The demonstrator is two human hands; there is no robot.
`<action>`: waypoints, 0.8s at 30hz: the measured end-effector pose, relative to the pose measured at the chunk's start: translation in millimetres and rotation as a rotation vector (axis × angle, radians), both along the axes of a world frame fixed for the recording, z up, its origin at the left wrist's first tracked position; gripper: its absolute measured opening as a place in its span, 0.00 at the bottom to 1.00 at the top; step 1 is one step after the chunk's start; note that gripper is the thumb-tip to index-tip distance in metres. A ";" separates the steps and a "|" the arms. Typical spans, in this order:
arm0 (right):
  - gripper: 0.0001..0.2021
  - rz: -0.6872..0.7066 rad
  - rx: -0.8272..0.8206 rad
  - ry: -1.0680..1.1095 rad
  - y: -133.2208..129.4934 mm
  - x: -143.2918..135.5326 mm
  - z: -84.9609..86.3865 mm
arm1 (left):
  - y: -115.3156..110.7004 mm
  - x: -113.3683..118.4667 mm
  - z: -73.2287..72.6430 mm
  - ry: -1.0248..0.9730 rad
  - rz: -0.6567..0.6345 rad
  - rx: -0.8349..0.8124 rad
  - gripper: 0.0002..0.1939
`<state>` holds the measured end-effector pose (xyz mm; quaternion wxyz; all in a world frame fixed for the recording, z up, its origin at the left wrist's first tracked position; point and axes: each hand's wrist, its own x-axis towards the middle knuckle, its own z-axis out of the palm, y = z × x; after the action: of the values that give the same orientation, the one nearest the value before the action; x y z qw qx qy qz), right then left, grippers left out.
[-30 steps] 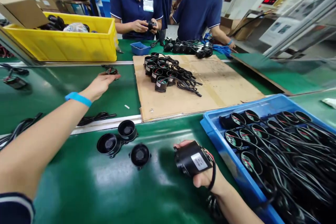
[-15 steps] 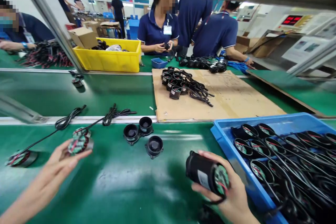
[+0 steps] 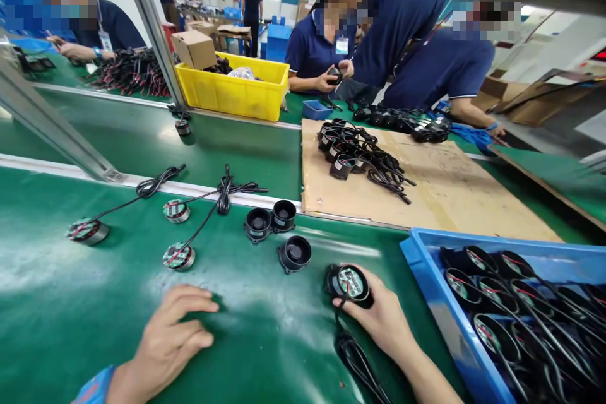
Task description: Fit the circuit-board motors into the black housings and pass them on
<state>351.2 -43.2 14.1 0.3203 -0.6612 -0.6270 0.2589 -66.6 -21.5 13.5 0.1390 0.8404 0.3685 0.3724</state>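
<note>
My right hand [image 3: 379, 312] grips a black round motor housing [image 3: 350, 285]; a green circuit board shows in its upturned open end. The housing is at the green worktop, and its coiled black cable [image 3: 357, 360] hangs toward the near edge. Empty, with fingers slightly bent and apart, my left hand [image 3: 175, 334] hovers over the worktop. Just beyond it is a silver motor core [image 3: 180, 257] with a green board and cable. Two similar cores, one farther back [image 3: 177, 210] and one at the left [image 3: 88, 231], lie nearby. Three black cups [image 3: 294, 254] stand between the hands.
A blue tray [image 3: 426, 278] at the right holds several cabled housings. Behind, a cardboard sheet [image 3: 435, 196] carries more motors [image 3: 343, 164]. A yellow bin [image 3: 231, 98] and a metal post [image 3: 151, 31] stand farther back. Co-workers [image 3: 322, 50] work across the bench.
My left hand has let go of a motor core, now on the worktop, and has come nearer. My right hand has lowered the motor housing and turned its board end upward. The view has swung left.
</note>
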 end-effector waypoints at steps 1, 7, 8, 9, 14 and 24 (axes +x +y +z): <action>0.29 0.043 -0.039 0.012 1.6 -1.7 -2.3 | -0.3 14.8 0.5 0.008 -0.077 -0.083 0.11; 0.32 0.192 0.183 0.236 -15.4 -18.7 19.3 | 12.0 85.3 5.6 -0.210 -0.381 -0.387 0.03; 0.32 0.199 0.215 0.272 -19.2 -21.0 24.1 | 13.8 90.7 6.0 -0.226 -0.385 -0.423 0.04; 0.32 0.205 0.236 0.306 -22.6 -22.9 27.6 | 15.0 94.0 6.3 -0.228 -0.383 -0.455 0.07; 0.30 0.228 0.254 0.399 -33.5 -25.6 26.0 | 16.8 92.8 9.6 -0.177 -0.366 -0.489 0.23; 0.33 0.283 0.249 0.487 -34.2 -32.4 22.7 | 10.3 142.5 62.5 -0.478 -0.502 -0.922 0.33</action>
<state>318.7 -77.5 36.8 0.5005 -0.4416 -0.6446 0.3728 75.9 -11.1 76.0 0.6545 0.6470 0.2404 0.3086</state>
